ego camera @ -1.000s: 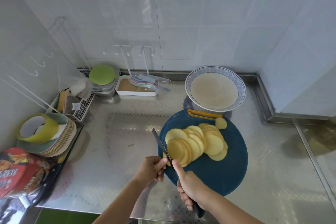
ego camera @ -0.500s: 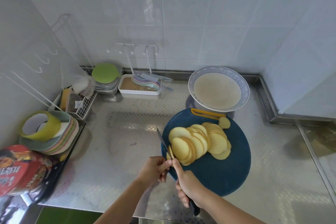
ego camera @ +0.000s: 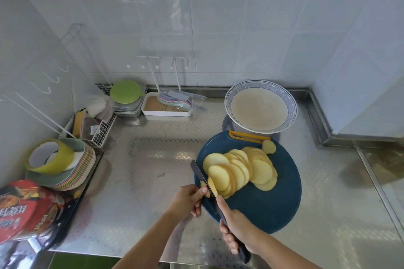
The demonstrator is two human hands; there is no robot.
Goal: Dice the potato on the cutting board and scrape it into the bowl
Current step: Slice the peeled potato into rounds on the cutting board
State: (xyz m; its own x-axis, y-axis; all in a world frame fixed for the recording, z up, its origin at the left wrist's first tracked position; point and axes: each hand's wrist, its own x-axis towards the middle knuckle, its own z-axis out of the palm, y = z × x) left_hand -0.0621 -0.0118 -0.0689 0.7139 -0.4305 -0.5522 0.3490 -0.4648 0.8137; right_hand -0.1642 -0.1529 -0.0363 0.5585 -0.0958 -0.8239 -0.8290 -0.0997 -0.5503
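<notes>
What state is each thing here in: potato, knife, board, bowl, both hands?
potato: sliced into rounds, fanned on board, undiced.
knife: blade at the slices' left end.
cutting board: flat on counter, carrying slices.
bowl: upright behind board, no potato inside.
left hand: pinches the potato end piece.
right hand: grips the knife handle.

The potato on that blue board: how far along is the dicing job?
Done: most of the potato lies in thin round slices fanned over the blue cutting board. In hand: the right hand grips the knife, blade down at the last potato end, which the left hand pinches. Left: no slice is diced yet, and the patterned bowl behind the board shows no potato.
</notes>
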